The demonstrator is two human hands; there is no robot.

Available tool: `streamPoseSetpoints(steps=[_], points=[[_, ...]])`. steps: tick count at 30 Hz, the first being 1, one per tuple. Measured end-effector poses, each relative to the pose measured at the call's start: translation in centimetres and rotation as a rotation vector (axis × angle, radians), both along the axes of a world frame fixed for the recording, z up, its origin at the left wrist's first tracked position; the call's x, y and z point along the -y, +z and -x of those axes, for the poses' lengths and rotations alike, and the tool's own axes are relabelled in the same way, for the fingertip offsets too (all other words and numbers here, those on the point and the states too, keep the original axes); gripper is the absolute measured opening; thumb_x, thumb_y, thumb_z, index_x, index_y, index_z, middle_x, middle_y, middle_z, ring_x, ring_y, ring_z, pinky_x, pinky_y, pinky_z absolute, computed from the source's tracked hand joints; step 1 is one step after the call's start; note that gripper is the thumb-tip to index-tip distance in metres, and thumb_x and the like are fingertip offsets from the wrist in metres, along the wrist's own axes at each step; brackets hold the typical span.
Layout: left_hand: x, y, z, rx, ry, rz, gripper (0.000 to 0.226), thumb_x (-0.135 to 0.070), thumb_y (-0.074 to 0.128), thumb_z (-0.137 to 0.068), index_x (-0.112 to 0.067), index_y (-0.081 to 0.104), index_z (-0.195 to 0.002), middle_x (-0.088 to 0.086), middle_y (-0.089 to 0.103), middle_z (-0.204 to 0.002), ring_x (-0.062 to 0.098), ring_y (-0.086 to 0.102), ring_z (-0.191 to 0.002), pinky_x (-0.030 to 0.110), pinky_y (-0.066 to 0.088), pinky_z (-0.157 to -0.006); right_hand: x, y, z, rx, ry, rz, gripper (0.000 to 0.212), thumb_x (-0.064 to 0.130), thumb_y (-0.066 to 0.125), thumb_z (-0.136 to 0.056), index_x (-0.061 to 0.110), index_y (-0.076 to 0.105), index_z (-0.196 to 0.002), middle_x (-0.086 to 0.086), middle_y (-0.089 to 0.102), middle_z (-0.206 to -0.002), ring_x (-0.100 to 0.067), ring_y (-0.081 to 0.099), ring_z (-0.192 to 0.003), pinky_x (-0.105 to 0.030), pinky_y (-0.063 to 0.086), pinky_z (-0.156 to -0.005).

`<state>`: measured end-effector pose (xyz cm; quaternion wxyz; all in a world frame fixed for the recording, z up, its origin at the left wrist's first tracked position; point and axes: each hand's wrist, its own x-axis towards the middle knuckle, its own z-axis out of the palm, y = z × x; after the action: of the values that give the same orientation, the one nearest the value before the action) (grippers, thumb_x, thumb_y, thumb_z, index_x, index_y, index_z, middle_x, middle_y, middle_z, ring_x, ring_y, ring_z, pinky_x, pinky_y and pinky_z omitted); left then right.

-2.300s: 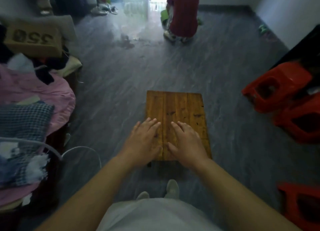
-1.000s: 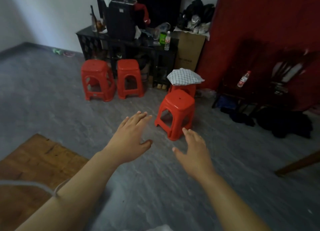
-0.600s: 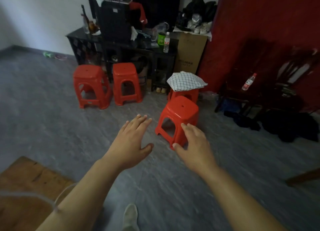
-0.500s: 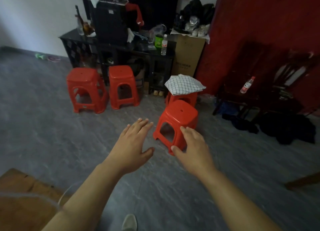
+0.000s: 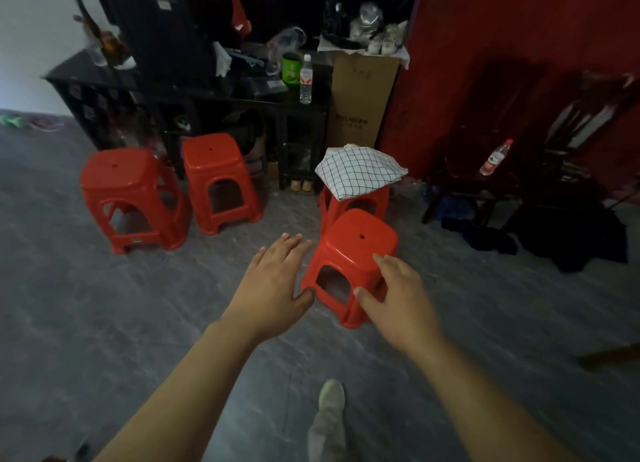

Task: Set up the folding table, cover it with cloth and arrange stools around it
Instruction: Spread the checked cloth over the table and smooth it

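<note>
Both your arms stretch forward toward the nearest red stool [image 5: 353, 250], left hand [image 5: 273, 281] and right hand [image 5: 398, 295] spread, fingers straight, holding nothing, one either side of its seat. Folded checked cloth [image 5: 360, 170] waits on the stool behind [image 5: 382, 198], likely parked there within easy reach.

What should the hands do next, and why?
Probably reach past the near red stool to the checked cloth on the stool behind it: the left hand and right hand are open and empty, and the cloth goes before stools.
</note>
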<state>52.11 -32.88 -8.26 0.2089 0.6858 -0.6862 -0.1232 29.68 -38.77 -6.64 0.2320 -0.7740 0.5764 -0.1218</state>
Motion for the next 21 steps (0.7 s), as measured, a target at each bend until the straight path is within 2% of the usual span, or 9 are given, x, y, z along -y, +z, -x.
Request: streamPoseSetpoints(steps=[4, 13, 17, 21], points=[[7.7, -0.8, -1.9, 0.023, 0.001, -0.053, 0.079, -0.041, 0.065, -0.092, -0.024, 0.027, -0.159, -0.001, 0.023, -0.167, 0.017, 0.01, -0.156, 0.042, 0.01, -0.127, 7.6, -1.9, -1.4, 0.049, -0.033, -0.023, 0.074, 0.043, 0.07, -0.088, 0.021, 0.041, -0.153, -0.005, 0.04, -0.156, -0.023, 0.033, -0.145, -0.043, 0.031, -0.119], [21.1, 0.0, -9.8, 0.04, 0.074, -0.071, 0.08, -0.043, 0.067, -0.089, -0.024, 0.03, -0.157, -0.001, 0.028, -0.165, 0.018, 0.016, -0.155, 0.051, 0.026, -0.122, 22.8, -2.0, -8.8, 0.035, 0.037, -0.025, 0.068, 0.041, 0.066, -0.092, 0.017, 0.043, -0.151, -0.004, 0.043, -0.154, -0.022, 0.036, -0.143, -0.036, 0.03, -0.119], [25.6, -1.9, -14.7, 0.015, 0.099, -0.112, 0.08, -0.044, 0.066, -0.09, -0.026, 0.028, -0.158, -0.002, 0.026, -0.166, 0.016, 0.013, -0.155, 0.049, 0.024, -0.123, 28.7, -3.4, -13.6, -0.03, 0.04, -0.032, 0.066, 0.04, 0.065, -0.092, 0.015, 0.045, -0.149, -0.005, 0.045, -0.152, -0.024, 0.038, -0.141, -0.035, 0.03, -0.118], [30.3, -4.2, -20.6, -0.022, 0.065, -0.157, 0.08, -0.044, 0.064, -0.092, -0.025, 0.026, -0.16, -0.001, 0.021, -0.167, 0.017, 0.011, -0.156, 0.041, 0.016, -0.126, 34.0, -6.1, -19.7, -0.071, 0.006, -0.062, 0.063, 0.042, 0.067, -0.09, 0.016, 0.048, -0.145, -0.006, 0.049, -0.147, -0.026, 0.044, -0.134, -0.037, 0.038, -0.112]])
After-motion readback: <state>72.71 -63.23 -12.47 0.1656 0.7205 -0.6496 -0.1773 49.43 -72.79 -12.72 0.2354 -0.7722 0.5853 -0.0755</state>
